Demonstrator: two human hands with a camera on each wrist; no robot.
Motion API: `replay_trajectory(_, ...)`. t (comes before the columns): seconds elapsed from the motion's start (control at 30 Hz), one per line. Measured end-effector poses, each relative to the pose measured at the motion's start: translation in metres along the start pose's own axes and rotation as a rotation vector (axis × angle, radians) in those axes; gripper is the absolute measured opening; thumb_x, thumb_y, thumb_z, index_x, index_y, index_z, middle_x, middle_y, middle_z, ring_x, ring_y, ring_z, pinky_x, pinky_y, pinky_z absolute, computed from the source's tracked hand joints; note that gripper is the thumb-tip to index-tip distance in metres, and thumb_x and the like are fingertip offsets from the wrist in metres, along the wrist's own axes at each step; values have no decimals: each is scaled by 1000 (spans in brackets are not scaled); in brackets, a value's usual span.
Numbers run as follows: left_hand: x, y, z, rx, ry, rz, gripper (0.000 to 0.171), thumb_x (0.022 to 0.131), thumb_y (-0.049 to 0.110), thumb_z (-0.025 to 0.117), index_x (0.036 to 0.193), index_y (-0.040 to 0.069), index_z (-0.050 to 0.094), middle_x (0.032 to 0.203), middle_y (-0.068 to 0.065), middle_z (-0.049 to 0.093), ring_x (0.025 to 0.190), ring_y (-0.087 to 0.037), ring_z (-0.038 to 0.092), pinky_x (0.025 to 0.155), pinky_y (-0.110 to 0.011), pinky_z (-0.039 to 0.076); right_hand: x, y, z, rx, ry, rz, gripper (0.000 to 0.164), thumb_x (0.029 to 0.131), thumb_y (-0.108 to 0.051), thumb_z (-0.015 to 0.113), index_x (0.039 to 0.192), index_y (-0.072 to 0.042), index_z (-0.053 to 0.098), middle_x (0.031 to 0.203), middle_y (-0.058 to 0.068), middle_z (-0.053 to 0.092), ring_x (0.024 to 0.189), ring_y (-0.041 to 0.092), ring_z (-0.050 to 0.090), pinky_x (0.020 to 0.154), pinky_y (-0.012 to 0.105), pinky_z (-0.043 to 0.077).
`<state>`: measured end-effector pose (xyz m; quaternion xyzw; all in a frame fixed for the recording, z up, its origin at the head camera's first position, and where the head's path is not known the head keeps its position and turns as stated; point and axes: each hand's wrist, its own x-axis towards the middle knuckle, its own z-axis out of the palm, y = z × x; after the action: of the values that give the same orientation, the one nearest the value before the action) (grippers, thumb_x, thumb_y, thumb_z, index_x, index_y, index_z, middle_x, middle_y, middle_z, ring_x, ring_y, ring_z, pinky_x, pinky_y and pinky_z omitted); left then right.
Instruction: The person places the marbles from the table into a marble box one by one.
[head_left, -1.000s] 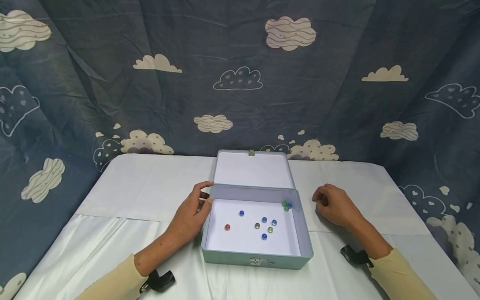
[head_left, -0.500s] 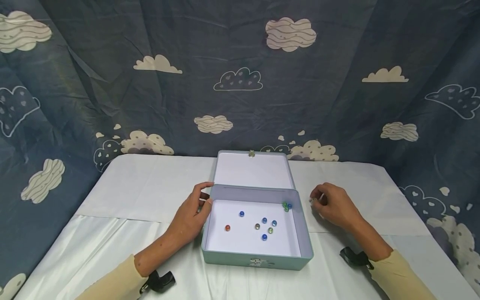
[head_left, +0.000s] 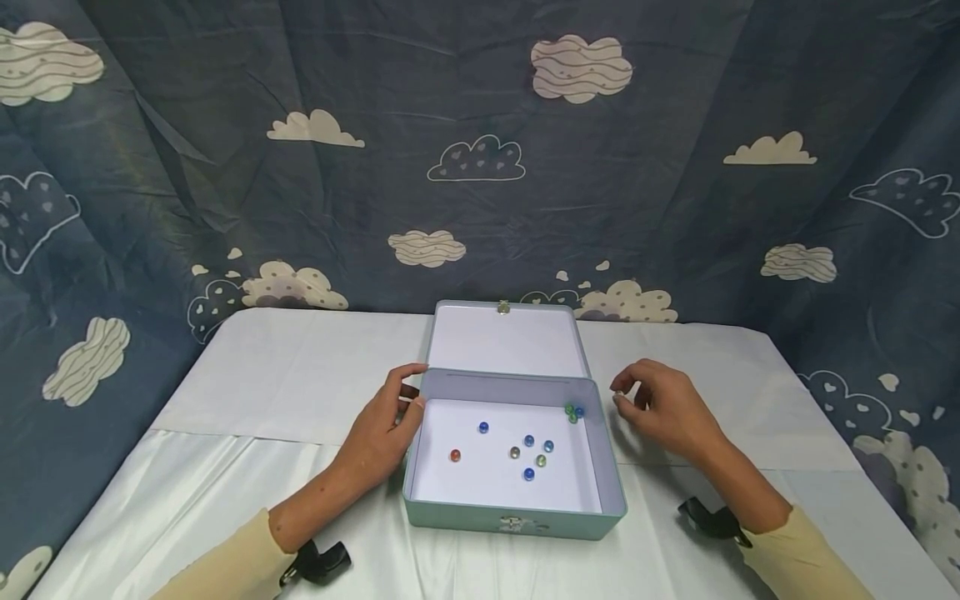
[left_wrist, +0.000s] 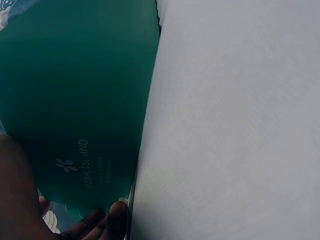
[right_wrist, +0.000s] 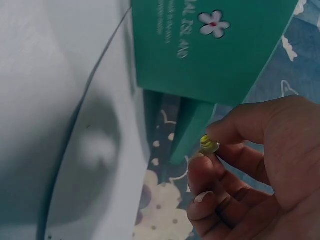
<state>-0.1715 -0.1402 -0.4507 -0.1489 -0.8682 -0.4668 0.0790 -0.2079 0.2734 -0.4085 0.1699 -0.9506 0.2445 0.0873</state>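
Note:
A green box with a pale lining stands in the middle of the white-covered table, its lid tipped back. Several glass marbles lie inside; one is red, and a small cluster of marbles sits in the far right corner. My left hand holds the box's left side near the far corner, thumb at the rim. To the right of the box, my right hand pinches a clear and yellow marble between thumb and fingertip, raised off the cloth.
The white cloth covers the table on both sides of the box. Behind and around it hangs a dark blue curtain with cloud prints. A black wrist-worn camera sits under the left forearm and another wrist camera under the right.
My right hand has moved slightly left and up, toward the box, with the marble between its fingertips. The left hand, the box and the marbles inside have stayed put.

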Motion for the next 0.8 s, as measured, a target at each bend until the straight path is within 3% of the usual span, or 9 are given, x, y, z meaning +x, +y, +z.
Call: replay_trajectory(0.8, 0, 0, 0, 2, 2, -3, 47, 111, 27, 51, 157, 28, 42, 126, -10, 68, 102, -13, 68, 88, -44, 54, -12, -43, -7, 17, 71, -96, 17, 88, -2, 80, 100, -13, 77, 92, -5, 65, 71, 14, 56, 59, 26, 47)
